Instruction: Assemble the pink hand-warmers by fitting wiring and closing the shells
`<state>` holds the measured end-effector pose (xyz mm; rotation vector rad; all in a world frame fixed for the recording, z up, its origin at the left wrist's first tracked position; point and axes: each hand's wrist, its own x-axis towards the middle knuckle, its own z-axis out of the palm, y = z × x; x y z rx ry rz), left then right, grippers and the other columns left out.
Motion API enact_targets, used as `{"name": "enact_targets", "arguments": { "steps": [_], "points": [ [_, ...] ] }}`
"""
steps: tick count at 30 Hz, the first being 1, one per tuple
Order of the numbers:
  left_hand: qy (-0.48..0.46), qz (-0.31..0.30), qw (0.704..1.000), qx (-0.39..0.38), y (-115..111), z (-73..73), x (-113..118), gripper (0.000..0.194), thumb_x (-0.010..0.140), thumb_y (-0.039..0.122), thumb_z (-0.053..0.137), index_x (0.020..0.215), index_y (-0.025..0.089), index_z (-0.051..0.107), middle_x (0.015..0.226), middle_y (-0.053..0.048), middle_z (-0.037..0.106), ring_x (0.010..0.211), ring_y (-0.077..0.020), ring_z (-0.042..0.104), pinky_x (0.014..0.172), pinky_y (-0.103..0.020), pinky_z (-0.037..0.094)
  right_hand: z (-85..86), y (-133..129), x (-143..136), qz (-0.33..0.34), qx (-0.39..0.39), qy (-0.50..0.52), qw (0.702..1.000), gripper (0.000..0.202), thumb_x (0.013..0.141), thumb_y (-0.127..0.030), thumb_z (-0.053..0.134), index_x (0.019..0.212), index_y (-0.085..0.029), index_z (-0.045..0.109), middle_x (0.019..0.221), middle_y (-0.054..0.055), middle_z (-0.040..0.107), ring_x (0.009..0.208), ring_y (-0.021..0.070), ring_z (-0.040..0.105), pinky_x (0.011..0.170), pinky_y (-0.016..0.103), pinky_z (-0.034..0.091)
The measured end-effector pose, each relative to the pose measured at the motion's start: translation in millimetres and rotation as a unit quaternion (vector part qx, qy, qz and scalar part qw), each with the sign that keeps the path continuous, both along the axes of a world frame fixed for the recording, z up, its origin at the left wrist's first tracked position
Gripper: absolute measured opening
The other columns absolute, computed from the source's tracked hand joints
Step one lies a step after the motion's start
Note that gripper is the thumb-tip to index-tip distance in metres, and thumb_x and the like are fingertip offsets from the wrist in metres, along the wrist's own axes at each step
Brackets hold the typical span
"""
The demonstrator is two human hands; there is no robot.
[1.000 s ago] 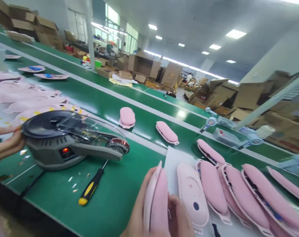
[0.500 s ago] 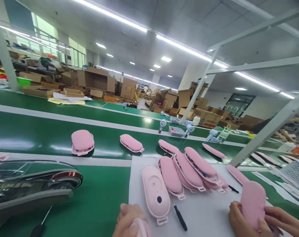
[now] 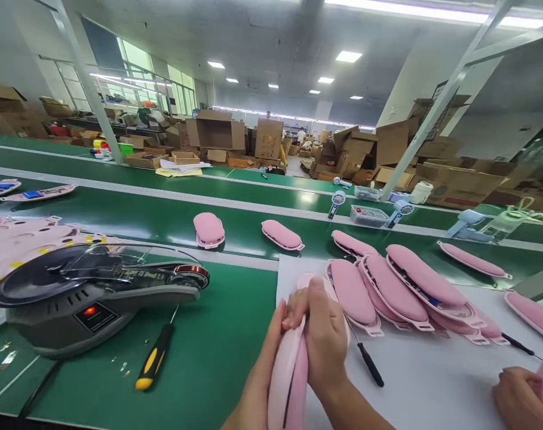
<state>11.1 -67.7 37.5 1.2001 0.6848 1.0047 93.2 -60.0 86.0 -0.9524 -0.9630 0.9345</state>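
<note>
A pink oval case [image 3: 293, 382] with two shells is held on edge in front of me, a dark gap showing along part of its seam. My left hand [image 3: 271, 352] is closed around its left side. My right hand [image 3: 325, 337] presses against its right side near the top, fingers bent and thumb up. Behind my hands lies a paler pink case [image 3: 307, 279], mostly hidden. To the right, several pink cases [image 3: 352, 292] overlap on a white sheet [image 3: 414, 382]. A black screwdriver [image 3: 370, 364] lies just right of my right hand.
At left stands a grey machine with a black round disc [image 3: 33, 286]; a yellow-black screwdriver [image 3: 155, 358] lies before it. Pink shells [image 3: 24, 239] are piled behind it. A co-worker's hand [image 3: 522, 394] holds a pink piece at right. More cases sit on the green belt [image 3: 163, 218].
The view has swung left and down. My hands and the case have come further into sight, and the right hand now shows on the case. The co-worker's hands have shifted toward the right edge.
</note>
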Motion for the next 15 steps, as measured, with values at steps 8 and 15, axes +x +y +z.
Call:
{"name": "enact_targets", "arguments": {
  "steps": [8, 15],
  "points": [
    [-0.026, -0.113, 0.989, -0.088, 6.8, -5.2, -9.8, 0.115, 0.061, 0.083, 0.053, 0.151, 0.025, 0.009, 0.101, -0.011, 0.068, 0.068, -0.0177, 0.062, 0.06, -0.029, 0.049, -11.1, 20.0, 25.4, -0.06, -0.014, -0.109, 0.992, 0.058, 0.089, -0.063, 0.041, 0.05, -0.021, 0.048, 0.046, -0.001, 0.053, 0.046, 0.0126, 0.048, 0.05, 0.026, 0.038],
    [0.034, -0.168, 0.985, 0.002, 6.4, 14.2, 2.5, 0.093, 0.072, 0.079, 0.041, 0.144, 0.02, 0.037, 0.078, -0.005, 0.066, 0.067, -0.0177, 0.059, 0.071, -0.033, 0.051, -34.7, -1.5, 31.2, -0.1, 0.024, -0.194, 0.976, 0.064, 0.091, -0.062, 0.037, 0.042, -0.022, 0.046, 0.044, 0.0, 0.047, 0.046, 0.0125, 0.043, 0.049, 0.028, 0.035]
  ]
}}
